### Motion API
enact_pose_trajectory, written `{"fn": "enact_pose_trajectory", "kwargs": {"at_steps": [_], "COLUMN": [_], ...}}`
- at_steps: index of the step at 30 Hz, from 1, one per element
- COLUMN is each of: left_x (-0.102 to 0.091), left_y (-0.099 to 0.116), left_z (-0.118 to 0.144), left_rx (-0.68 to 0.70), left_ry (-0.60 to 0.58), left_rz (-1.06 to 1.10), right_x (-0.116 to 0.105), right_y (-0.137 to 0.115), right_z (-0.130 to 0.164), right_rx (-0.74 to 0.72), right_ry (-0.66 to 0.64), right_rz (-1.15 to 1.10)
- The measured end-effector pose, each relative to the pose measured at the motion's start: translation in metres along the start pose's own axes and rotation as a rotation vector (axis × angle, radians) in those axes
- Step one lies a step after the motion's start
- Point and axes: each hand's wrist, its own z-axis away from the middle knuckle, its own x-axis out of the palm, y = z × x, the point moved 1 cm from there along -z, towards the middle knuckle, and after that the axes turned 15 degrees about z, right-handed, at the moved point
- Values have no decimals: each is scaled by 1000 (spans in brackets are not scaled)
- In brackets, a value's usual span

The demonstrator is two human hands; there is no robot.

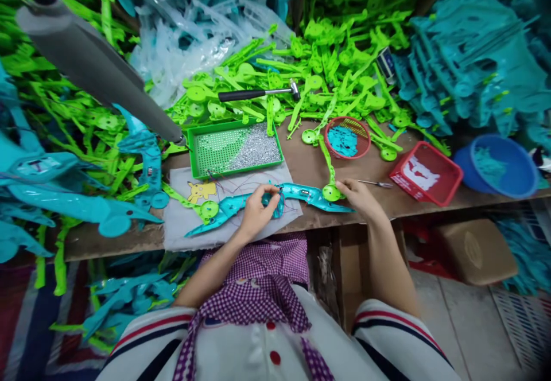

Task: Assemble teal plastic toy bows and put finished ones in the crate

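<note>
Looking down at the surface (310, 166), we see our left hand (255, 212) resting on the middle of a teal shell (241, 204) that lies lengthwise on a grey cloth (181, 220) at the near edge. Its fingers (267, 193) are curled over a small teal part and thin wires there, pinching them lightly rather than closing into a fist. Our right hand (359, 197) sits at the shell's right end, fingertips closed on a green disc (331, 193) that touches the shell; a green arm runs up from the disc toward the red basket (346, 137). A screwdriver (376, 183) lies just beside the right hand, apart from it. Behind the cloth stands a green tray (235, 148) half filled with silvery screws, and beyond it a hammer (258, 94) rests on the heap of green parts (344, 65). To the right are a red box (426, 173) and a blue bowl (499, 168), well apart from our hands. A yellow sticker (201, 190) shows on the cloth near the shell's left end. Teal parts (469, 65) pile up on both sides.
</note>
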Motion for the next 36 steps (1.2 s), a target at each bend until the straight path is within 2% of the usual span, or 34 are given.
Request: {"fn": "enact_pose_trajectory", "kwargs": {"at_steps": [6,9,11,13,14,15,16,17,20,21,22,24,26,28,30,32,34,36], "left_x": [5,6,6,6,6,7,7,8,7,5,2,-3,-8,-11,-15,-25,-44,-69], "left_y": [-3,-2,0,4,6,10,13,17,25,26,27,25,21,18,19,23,31,38], "left_z": [0,-2,-2,2,5,9,14,19,35,39,43,50,56,62,67,71,70,61], "left_rx": [-22,-33,-21,46,102,169,249,332,545,588,609,588,525,493,520,535,521,474], "left_ry": [-85,-99,-71,-16,-2,-13,-56,-129,-392,-455,-498,-545,-558,-534,-441,-263,-16,213], "left_rz": [-229,-264,-249,-221,-213,-214,-223,-240,-332,-375,-421,-509,-557,-527,-451,-400,-417,-484], "right_x": [3,0,-5,-7,-5,-1,6,16,54,66,76,92,100,100,96,89,82,74], "right_y": [5,-4,-19,-41,-54,-68,-82,-96,-130,-139,-146,-156,-167,-182,-204,-229,-245,-241], "right_z": [-7,-4,10,31,43,52,60,65,67,66,64,62,62,62,58,51,42,31], "right_rx": [34,14,-4,-21,-37,-68,-117,-175,-332,-357,-368,-375,-385,-392,-411,-459,-502,-479], "right_ry": [-9,3,148,358,431,452,396,263,-311,-467,-568,-613,-528,-376,-176,47,235,385], "right_rz": [-1,138,335,456,434,355,229,83,-286,-372,-439,-500,-484,-455,-473,-532,-584,-567]}}
